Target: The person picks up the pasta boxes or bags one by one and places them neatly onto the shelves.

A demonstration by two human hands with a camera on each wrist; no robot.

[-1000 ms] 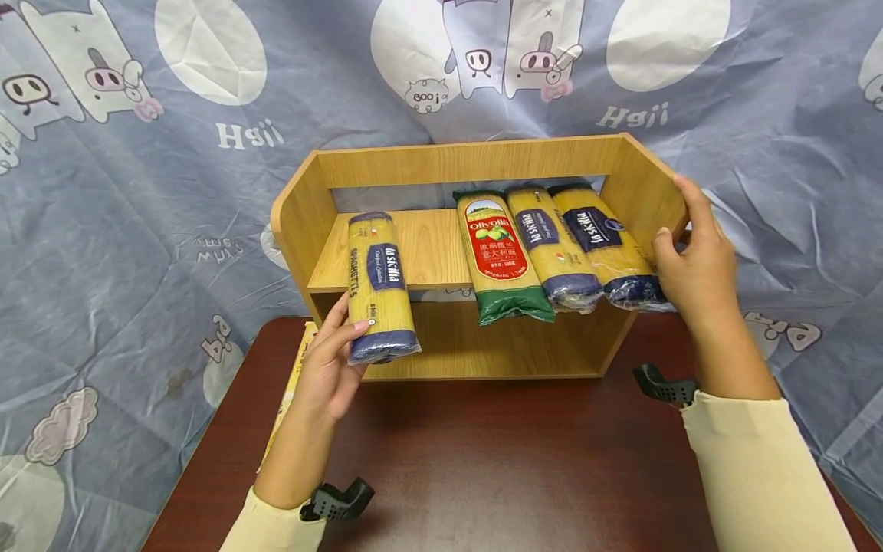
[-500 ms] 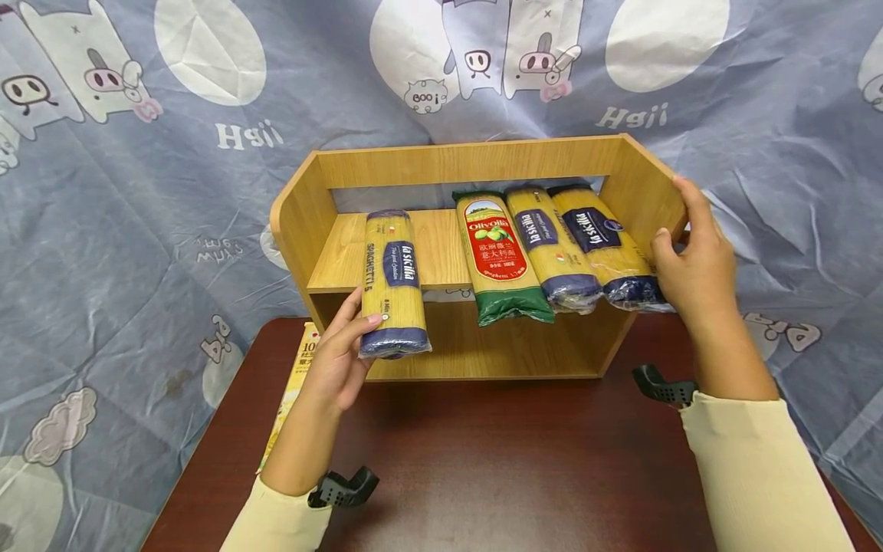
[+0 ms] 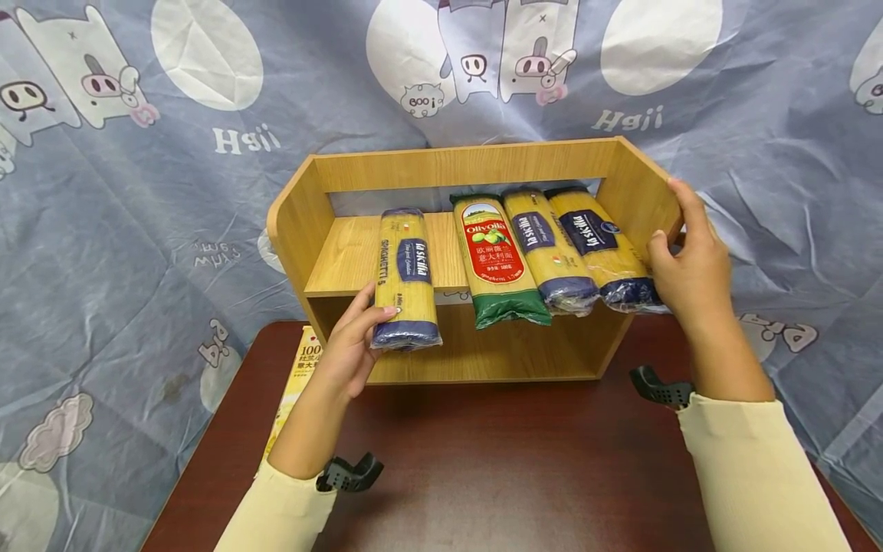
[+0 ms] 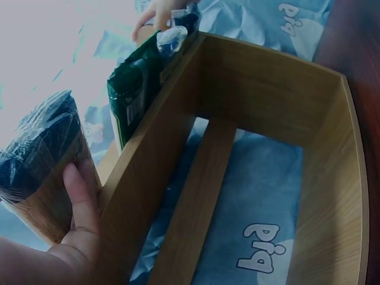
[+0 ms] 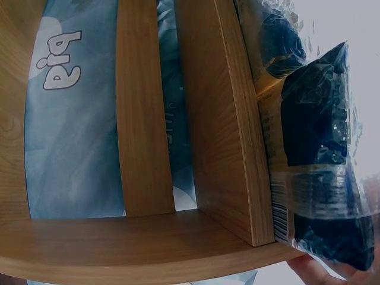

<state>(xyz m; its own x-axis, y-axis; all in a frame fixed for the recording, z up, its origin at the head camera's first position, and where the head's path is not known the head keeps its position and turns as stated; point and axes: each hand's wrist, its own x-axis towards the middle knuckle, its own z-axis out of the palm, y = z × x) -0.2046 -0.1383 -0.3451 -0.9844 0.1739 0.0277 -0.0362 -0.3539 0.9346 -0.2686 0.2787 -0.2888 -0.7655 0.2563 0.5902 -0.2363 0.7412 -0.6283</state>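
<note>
Got my left hand [image 3: 355, 341] wrapped round the near end of a spaghetti pack [image 3: 407, 268], thumb on top by the blue band, fingers going underneath. It's a yellow la sicilia one, label up, with its far end over the upper board [image 3: 341, 257] of a little wooden shelf [image 3: 297, 207] and its near end poking out past the front edge. Can't tell if it's actually resting on the wood or just hanging over it. There's a gap between it and the red-and-green Olivoilà pack [image 3: 497, 253] on its right.

My right hand [image 3: 693, 264] is up at the shelf's right end, gripping the side panel [image 3: 638, 192] by its front edge, thumb on the inside, fingers round the outside. Can't tell if the thumb touches the end pack [image 3: 600, 238] beside it. That one's yellow too, dark blue at the bottom, and between it and the Olivoilà is the middle pack [image 3: 545, 241]. All three lean side by side, bottoms sticking out over the edge.

The shelf's on a dark red-brown table [image 3: 524, 460], with a yellow packet [image 3: 290, 383] lying left of it, partly behind my left forearm. Behind everything hangs a blue-grey cloth [image 3: 310, 69] with cartoon pigs.
</note>
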